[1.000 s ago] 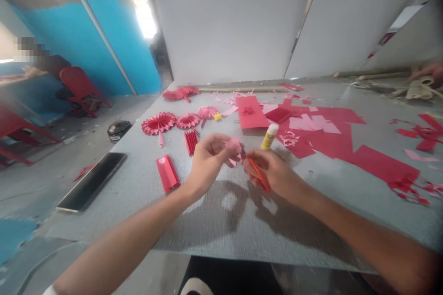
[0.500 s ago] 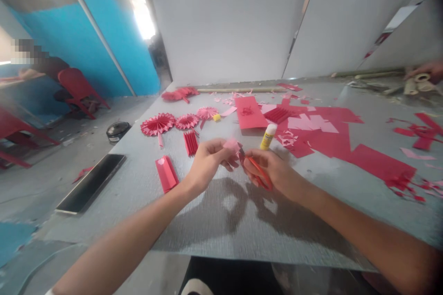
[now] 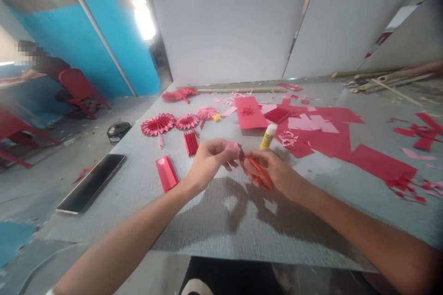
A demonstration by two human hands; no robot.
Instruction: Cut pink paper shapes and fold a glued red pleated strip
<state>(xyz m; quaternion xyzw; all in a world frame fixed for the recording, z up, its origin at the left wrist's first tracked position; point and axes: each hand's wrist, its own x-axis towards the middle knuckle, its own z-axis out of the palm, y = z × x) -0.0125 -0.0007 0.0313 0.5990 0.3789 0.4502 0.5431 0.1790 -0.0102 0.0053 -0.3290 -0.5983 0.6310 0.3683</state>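
we pinch a scrap of pink paper (image 3: 232, 149) between thumb and fingertips of our left hand (image 3: 209, 161), the other fingers curled in. we hold it up off the table, probably so that its edge stands clear for cutting. our right hand (image 3: 273, 173) is closed around small scissors (image 3: 259, 174) with red handles, their dark blades at the scrap's edge. the two hands almost touch, with the paper just between them, above the grey textured table (image 3: 242, 226).

ahead of our hands lie three paper rosettes (image 3: 158, 124), a pleated red strip (image 3: 191, 143) and a folded red piece (image 3: 166, 173), seemingly set out apart so that each stays easy to see. to the right, a glue stick (image 3: 268, 137) stands upright beside a red card (image 3: 248, 112) and overlapping red sheets (image 3: 318, 136), within easy reach of the right hand. paper offcuts lie scattered among them. at the far end, a co-worker's arm (image 3: 427, 68) reaches over bamboo sticks (image 3: 391, 78), well apart from our hands. a black slab (image 3: 90, 183) lies off to the left.
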